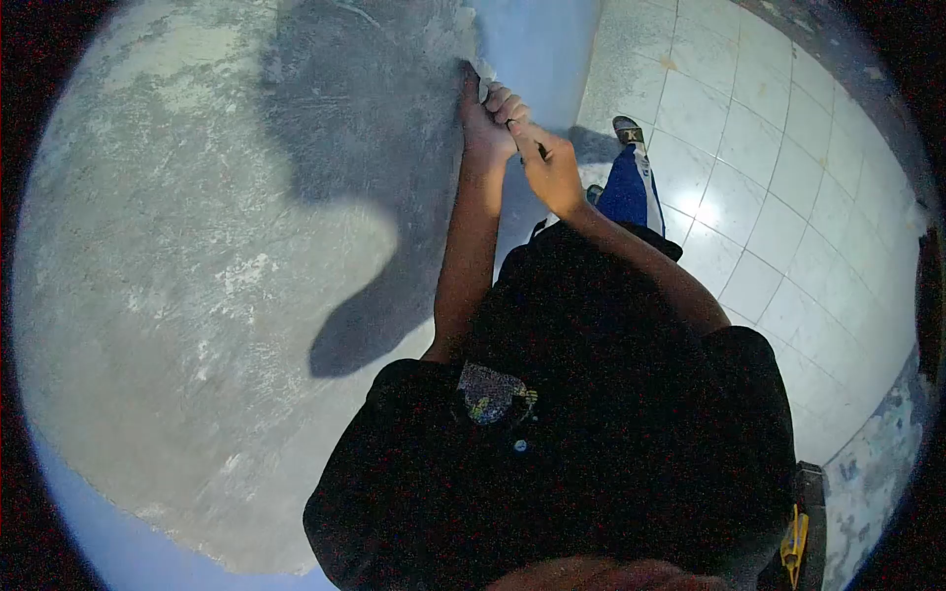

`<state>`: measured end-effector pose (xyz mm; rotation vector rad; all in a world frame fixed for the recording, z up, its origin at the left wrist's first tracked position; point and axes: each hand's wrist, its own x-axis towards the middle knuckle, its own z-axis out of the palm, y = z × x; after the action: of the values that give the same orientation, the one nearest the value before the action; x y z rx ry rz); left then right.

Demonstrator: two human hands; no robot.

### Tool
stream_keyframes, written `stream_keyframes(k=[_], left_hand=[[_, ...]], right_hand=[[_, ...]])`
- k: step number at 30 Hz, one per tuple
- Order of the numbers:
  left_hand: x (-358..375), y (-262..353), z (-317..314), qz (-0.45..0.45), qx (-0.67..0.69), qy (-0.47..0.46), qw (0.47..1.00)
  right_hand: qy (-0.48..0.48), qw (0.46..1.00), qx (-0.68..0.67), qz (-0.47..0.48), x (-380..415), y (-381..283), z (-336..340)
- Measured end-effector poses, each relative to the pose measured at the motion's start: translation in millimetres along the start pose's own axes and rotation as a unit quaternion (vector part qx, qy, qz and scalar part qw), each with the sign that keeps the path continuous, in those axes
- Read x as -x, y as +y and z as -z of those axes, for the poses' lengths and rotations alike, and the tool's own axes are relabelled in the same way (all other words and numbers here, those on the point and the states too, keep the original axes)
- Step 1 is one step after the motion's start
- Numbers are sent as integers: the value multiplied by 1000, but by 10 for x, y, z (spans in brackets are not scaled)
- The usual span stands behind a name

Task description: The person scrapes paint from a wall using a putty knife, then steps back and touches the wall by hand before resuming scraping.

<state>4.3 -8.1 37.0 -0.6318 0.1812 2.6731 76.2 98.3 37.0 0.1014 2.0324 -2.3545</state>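
My left hand (486, 128) is raised close to the grey plastered wall (197, 325), its fingers curled and its thumb pointing up. A small pale grey-white piece (484, 74) shows at the top of this hand, and its kind is not clear. Just to the right, my right hand (554, 172) is closed, its fingertips meeting the fingers of my left hand. Something thin and dark shows where the hands meet, too small to name. Whatever lies inside either grip is mostly hidden.
Blue paint (537, 49) borders the plaster at the top. White floor tiles (749, 187) spread to the right. My shod foot (628, 130) and blue trouser leg (627, 192) show beyond the right forearm. A yellow object (793, 544) lies at the lower right.
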Motion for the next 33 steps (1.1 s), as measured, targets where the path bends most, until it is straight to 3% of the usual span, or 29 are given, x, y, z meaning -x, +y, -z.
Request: stream_keyframes(k=[3,9,12,18,25,30,33], left_hand=[[-27,66,54,34,19,-6,999],[-58,8,129,2,-1,-19,1000],[-88,22,142,-6,-24,-16,1000],[-23,31,113,-7,-39,1,999],[-157,-33,93,-40,-60,-12,997],[-29,-87,68,-62,-34,7,997],[-134,-80,48,-69,-43,14,997]], right_hand=[[1,999,37,-4,-2,26,-37],[-37,996,54,-57,-17,90,67],[-11,1000,17,12,-27,57,54],[-40,999,17,-19,-8,91,40],[-28,999,6,29,-148,113,109],[-83,995,49,-31,-70,82,198],[-17,999,17,23,-153,140,142]])
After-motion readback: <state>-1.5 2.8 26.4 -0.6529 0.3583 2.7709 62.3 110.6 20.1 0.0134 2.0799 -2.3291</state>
